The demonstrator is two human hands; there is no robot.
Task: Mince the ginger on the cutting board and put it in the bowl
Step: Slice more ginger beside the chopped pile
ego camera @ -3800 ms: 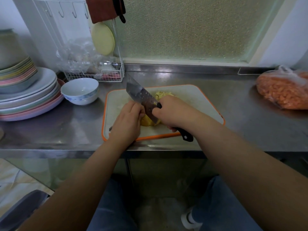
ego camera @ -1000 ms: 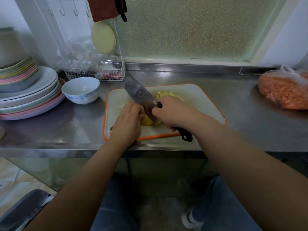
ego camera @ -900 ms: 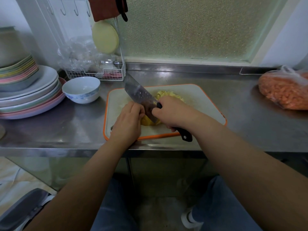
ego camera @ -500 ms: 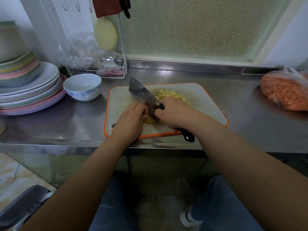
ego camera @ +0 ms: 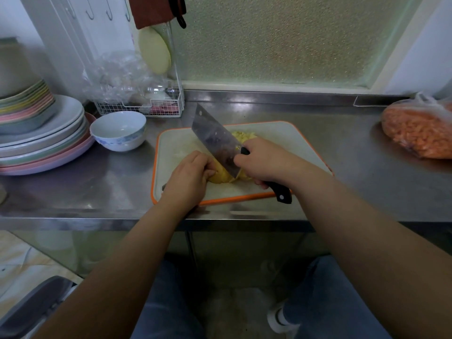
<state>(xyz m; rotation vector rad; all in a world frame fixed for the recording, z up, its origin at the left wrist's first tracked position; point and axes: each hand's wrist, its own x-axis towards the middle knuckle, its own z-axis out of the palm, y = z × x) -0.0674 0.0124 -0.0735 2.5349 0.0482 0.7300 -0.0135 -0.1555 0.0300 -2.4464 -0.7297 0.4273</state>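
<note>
Person is cutting a yellow ginger chunk (ego camera: pixel 221 176) on the orange-rimmed white cutting board (ego camera: pixel 281 133).
Right hand (ego camera: pixel 265 162) is gripping the black-handled steel cleaver (ego camera: pixel 216 144), fingers wrapped round the handle; left hand (ego camera: pixel 189 178) is holding the chunk, fingers curled, tips probably tucked. Minced yellow pile (ego camera: pixel 243 137) is lying behind the blade; white blue-patterned bowl (ego camera: pixel 118 133) is sitting left of the board.

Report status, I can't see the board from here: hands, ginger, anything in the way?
Right hand grips cleaver; left hand holds ginger on cutting board. Minced pile behind blade. Bowl empty, path clear.
</note>
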